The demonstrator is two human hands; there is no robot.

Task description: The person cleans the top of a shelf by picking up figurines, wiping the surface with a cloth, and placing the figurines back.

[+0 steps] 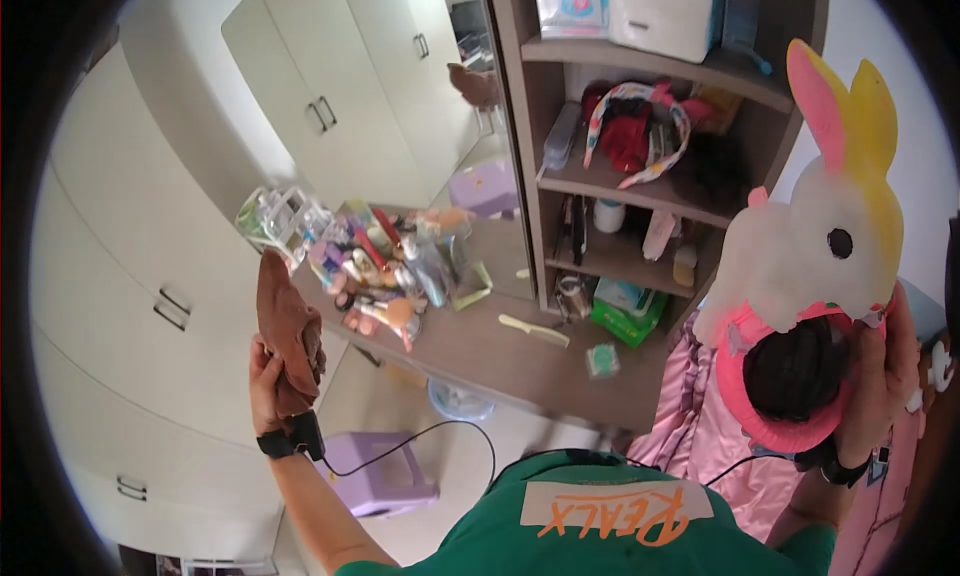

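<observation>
Clearly, your right hand (888, 361), elbow bent near your side, grasps the pink rim of the rabbit figure (765, 256), ears upward, beyond the desk's (450, 366) right edge. Your left arm stretches forward and outward, its hand (264, 381) wrapped around a brown item (285, 316) by the left edge. Farther off, cosmetics (370, 261) crowd the desk's far-left corner.

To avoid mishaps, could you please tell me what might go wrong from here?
The folded brown item in the left hand appears close to the crowded multicoloured bottles and brushes on the brown desk; swinging low might topple some. The thin black cable passing in front of the purple plastic stool could snag. The right hand grips the pink-rimmed white-and-yellow rabbit-shaped item at one side, so it might tip.
</observation>
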